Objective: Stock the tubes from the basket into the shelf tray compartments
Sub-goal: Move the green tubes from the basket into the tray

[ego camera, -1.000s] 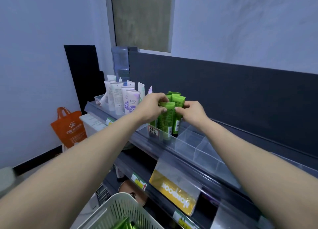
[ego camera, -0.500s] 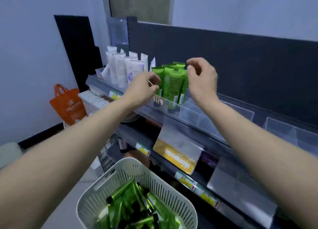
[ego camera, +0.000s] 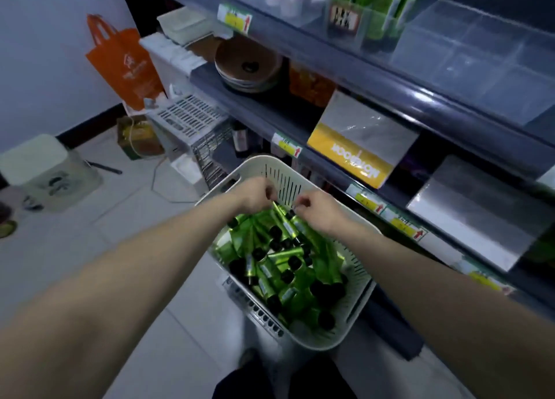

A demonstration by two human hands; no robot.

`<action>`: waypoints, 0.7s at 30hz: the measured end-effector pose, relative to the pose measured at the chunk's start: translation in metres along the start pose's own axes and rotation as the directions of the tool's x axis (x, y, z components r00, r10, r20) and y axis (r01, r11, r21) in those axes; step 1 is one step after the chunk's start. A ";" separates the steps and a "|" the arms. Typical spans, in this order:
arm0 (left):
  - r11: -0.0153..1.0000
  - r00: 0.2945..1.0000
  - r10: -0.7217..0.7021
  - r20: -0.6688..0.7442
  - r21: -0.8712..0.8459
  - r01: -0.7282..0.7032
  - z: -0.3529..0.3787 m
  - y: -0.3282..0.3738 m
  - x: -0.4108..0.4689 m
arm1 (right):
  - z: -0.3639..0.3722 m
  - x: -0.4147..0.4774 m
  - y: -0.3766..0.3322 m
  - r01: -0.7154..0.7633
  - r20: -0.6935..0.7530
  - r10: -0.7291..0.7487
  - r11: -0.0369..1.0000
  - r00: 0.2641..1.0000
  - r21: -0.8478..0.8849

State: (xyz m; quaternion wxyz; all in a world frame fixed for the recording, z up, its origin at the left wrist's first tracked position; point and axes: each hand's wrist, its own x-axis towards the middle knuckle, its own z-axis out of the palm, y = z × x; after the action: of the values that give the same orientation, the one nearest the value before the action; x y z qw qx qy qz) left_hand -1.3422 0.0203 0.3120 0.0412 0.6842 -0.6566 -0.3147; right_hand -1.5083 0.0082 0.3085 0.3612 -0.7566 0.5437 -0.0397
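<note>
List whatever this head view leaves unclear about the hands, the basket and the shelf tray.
Head view only:
- Left hand and right hand: whether either grips one of the green tubes is hidden by curled fingers and blur.
- Shelf tray: its stocked tubes are cut off by the top edge.
- Basket floor: buried under tubes.
- Price labels: print too blurred.

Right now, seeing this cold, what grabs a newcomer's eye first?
The white slotted plastic basket at bottom centre, heaped with glossy green tubes with black caps. The left hand and right hand hang with curled fingers over its far end; it is too blurred to tell whether either grips a tube. The orange fabric tote bag stands out at upper left.
</note>
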 end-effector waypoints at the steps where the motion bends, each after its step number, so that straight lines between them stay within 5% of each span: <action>1: 1.000 0.998 -0.014 0.057 0.013 0.014 0.014 -0.008 0.001 | 0.014 -0.001 0.009 -0.053 0.091 0.054 0.999 0.994 -0.011; 4: 0.996 0.979 -0.064 0.193 0.066 0.052 0.049 -0.023 0.001 | 0.045 -0.007 0.032 -0.156 0.247 0.166 0.986 0.955 -0.060; 11: 0.979 0.894 -0.126 0.430 0.202 0.041 0.105 -0.036 0.008 | 0.093 -0.005 0.073 -0.129 0.386 0.218 0.961 0.896 -0.244; 21: 0.876 0.827 -0.202 0.525 0.475 -0.087 0.128 -0.024 0.025 | 0.093 0.002 0.079 -0.130 0.318 0.197 0.967 0.927 -0.219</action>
State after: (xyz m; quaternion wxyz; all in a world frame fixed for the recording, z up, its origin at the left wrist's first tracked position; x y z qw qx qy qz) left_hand -1.3851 0.0465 0.1895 -0.3329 0.5703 -0.6747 -0.3296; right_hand -1.5283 0.0419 0.1922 0.3753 -0.7355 0.5366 0.1741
